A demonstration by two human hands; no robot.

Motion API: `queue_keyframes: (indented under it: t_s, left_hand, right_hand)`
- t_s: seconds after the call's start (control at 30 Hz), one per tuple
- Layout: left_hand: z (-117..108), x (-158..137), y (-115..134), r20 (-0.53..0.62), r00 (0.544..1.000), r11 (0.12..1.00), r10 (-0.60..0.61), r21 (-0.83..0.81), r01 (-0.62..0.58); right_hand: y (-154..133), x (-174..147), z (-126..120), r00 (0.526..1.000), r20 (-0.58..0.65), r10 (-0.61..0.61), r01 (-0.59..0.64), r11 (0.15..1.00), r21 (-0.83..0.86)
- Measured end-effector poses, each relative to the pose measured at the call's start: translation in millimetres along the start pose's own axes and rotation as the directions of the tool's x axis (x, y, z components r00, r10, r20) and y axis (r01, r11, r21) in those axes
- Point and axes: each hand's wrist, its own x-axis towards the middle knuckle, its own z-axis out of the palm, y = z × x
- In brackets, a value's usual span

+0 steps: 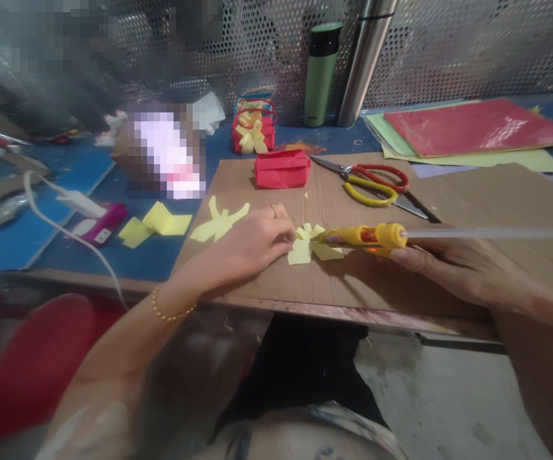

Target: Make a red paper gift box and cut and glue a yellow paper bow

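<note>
A yellow hot glue gun (366, 236) is in my right hand (453, 265), with a long clear glue stick (497, 234) running out of its back to the right. Its nozzle points left at the middle of a pale yellow paper flower (300, 251) lying on the cardboard. With curled fingers, my left hand (262, 237) holds the left edge of that flower; the fingertips are partly hidden. Just beyond my left wrist lies another yellow paper cut-out (221, 220). Behind the flower sits a small folded red paper box (283, 169).
Scissors (372, 182) with red and yellow handles lie on the cardboard (257, 281). Further back are a red paper bag with a yellow bow (252, 135), a green bottle (322, 76), a steel flask (365, 64) and coloured sheets (477, 128). Yellow paper pieces (156, 223) and a white cable (73, 233) lie left.
</note>
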Motion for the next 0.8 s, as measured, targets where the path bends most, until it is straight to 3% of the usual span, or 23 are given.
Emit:
queue_keyframes:
  t_s: [0.23,0.33,0.47,0.57,0.67,0.8]
  left_hand:
    - [1.0,-13.5,-2.9,0.081,0.993,0.994,0.086,0.059,-0.091]
    - [4.6,-14.9,5.1,0.045,0.995,0.969,0.091,0.226,-0.098]
    - [11.2,-16.1,17.4,0.02,0.99,0.86,0.143,0.492,-0.134]
    - [16.8,-15.5,17.7,0.013,0.982,0.786,0.187,0.598,-0.158]
    - [20.8,-14.5,11.4,0.002,0.98,0.766,0.2,0.623,-0.158]
    - [22.8,-12.6,3.0,-0.053,0.985,0.843,0.162,0.527,-0.11]
  right_hand:
    - [0.8,-0.8,1.1,0.999,0.008,0.048,-0.048,0.999,-0.024]
    - [0.1,-0.6,1.7,0.999,0.011,0.044,-0.044,0.999,-0.009]
    - [-1.2,0.1,1.3,0.999,0.016,0.035,-0.035,0.999,0.019]
    - [-1.3,0.2,0.6,1.0,0.021,0.017,-0.018,0.999,0.032]
    - [-1.5,0.3,0.1,1.0,0.027,-0.005,0.004,0.999,0.037]
    - [-4.8,1.7,-0.9,1.0,0.024,-0.014,0.013,0.999,0.036]
